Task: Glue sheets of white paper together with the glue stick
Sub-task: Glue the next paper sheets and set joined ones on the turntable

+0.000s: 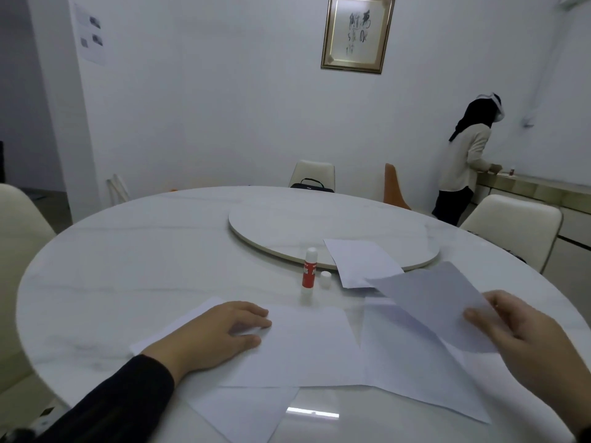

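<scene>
The glue stick [309, 272] stands uncapped near the tabletop's [128, 266] middle, its cap [326, 279] just beside it. The right hand [524, 340] pinches a loose sheet [435, 302] lifted over the joined sheets [319, 346] at the near edge, seemingly to lay it on. The left hand [217, 334], fingers flat, pins them so they don't slide.
</scene>
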Demonstrator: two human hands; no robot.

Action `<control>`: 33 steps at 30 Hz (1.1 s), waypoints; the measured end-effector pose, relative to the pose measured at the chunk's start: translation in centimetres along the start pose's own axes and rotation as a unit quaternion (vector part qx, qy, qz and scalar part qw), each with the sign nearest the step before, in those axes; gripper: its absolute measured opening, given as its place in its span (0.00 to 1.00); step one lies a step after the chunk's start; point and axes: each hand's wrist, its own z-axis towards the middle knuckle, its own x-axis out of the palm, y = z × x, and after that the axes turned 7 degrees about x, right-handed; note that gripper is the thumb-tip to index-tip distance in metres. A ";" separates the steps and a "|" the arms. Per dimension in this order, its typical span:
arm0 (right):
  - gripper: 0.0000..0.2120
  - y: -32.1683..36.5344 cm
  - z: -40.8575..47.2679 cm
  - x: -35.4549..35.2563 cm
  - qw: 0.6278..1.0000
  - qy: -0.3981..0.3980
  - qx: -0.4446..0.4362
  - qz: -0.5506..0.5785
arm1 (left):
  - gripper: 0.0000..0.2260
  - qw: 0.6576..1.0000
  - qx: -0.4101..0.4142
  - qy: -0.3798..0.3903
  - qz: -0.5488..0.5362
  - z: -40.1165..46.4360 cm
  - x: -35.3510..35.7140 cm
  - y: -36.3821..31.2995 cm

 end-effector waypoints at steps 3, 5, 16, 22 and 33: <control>0.05 1.5 -0.2 -0.2 0.983 -0.133 -0.119 -0.050 | 0.10 0.994 -0.001 -0.090 -0.067 0.3 -0.6 -0.7; 0.07 2.8 0.1 -0.1 0.977 -0.173 -0.122 0.014 | 0.09 0.977 -0.024 -0.176 -0.114 0.5 -1.5 -1.3; 0.02 10.0 -0.9 8.7 0.920 0.022 0.139 0.367 | 0.08 0.888 -0.143 -0.181 -0.397 -2.0 -6.0 -6.4; 0.05 9.0 -2.0 11.2 0.870 0.139 0.248 0.403 | 0.03 0.878 -0.269 -0.193 -0.346 -3.9 -5.1 -4.4; 0.06 8.3 -2.0 11.0 0.889 0.148 0.282 0.329 | 0.01 0.900 -0.263 -0.240 -0.251 -4.4 -3.6 -4.0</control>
